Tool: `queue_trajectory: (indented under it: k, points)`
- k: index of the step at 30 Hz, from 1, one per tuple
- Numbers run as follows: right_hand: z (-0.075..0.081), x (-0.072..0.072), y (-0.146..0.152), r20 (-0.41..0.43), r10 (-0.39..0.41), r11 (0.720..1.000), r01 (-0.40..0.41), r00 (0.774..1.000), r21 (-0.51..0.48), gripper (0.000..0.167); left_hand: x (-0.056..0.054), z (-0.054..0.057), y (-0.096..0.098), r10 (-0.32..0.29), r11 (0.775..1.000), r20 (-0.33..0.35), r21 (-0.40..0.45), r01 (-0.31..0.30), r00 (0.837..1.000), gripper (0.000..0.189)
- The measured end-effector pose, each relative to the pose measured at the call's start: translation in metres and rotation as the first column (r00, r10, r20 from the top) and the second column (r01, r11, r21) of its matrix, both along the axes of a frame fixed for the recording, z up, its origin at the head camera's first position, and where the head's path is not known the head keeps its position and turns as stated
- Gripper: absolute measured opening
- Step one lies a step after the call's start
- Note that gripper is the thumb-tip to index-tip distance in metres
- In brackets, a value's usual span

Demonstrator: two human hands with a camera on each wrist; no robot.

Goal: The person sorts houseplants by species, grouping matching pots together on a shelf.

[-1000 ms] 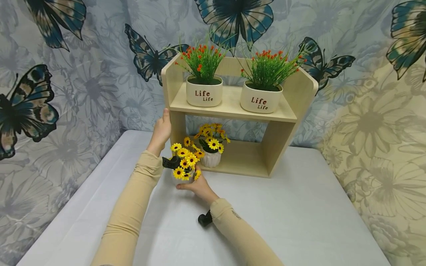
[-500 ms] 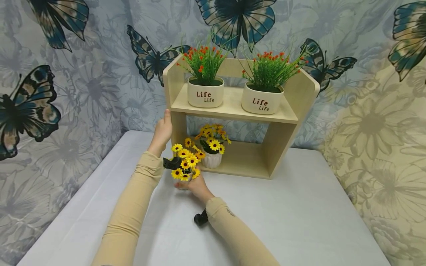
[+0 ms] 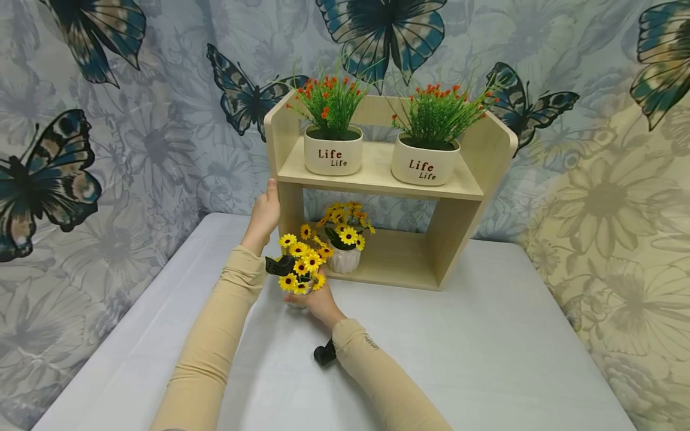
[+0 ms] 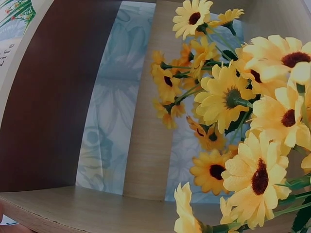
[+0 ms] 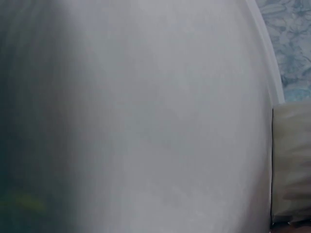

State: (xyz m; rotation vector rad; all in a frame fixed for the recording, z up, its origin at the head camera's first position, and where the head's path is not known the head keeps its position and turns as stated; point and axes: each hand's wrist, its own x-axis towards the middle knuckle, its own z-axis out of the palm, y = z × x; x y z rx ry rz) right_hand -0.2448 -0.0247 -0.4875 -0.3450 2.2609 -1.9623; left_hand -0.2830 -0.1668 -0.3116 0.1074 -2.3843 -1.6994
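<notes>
In the head view my right hand (image 3: 320,305) grips the pale pot of a small yellow-flowered potted plant (image 3: 298,254), in front of the shelf's lower left corner. The flowers hide most of this pot. My left hand (image 3: 264,211) touches the left side panel of a light wooden two-tier shelf (image 3: 350,187), its thumb pointing up along the front edge and its other fingers hidden. A second yellow-flowered plant (image 3: 344,258), in a ribbed white pot, stands inside the lower tier at the left. Yellow flowers (image 4: 257,177) fill the right of the left wrist view.
On the upper tier stand two white "Life" pots, a left one (image 3: 333,151) and a right one (image 3: 426,160), with red-flowered grass. A white cloth covers the table (image 3: 496,341). Butterfly-patterned fabric (image 3: 156,143) hangs behind. Black wrist mounts, including the right one (image 3: 324,354), jut out near the hands.
My right hand has shifted slightly left and closed more fully round the pot, which has moved only a little. My left hand stays at the shelf's side. The view has shifted slightly.
</notes>
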Motion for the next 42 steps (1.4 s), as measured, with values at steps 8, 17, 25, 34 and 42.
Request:
queue_trajectory:
  k: [8,17,25,34,42]
  points:
    - [-0.005,0.001,0.009,0.009,-0.017,0.999,0.016,1.0,0.039,0.091,-0.001,-0.005,0.002,-0.006,1.0,0.019,-0.007,0.006,1.0,0.085]
    - [-0.006,0.006,0.021,-0.002,-0.027,0.995,0.027,1.0,0.091,0.095,0.0,-0.007,0.005,-0.003,1.0,0.034,-0.005,0.003,0.999,0.086]
    - [0.002,0.011,0.045,-0.013,0.061,0.997,-0.06,0.998,0.053,0.084,0.001,-0.004,0.005,0.01,1.0,0.028,-0.024,-0.01,1.0,0.087]
    - [0.023,0.022,0.086,-0.01,0.089,0.995,-0.088,0.996,0.048,0.087,0.0,-0.004,0.004,0.012,1.0,-0.008,-0.019,-0.012,1.0,0.077]
    - [0.048,0.04,0.129,-0.036,0.066,0.997,-0.064,0.997,0.052,0.085,-0.001,-0.003,0.001,0.032,0.999,-0.013,-0.02,-0.032,0.999,0.081]
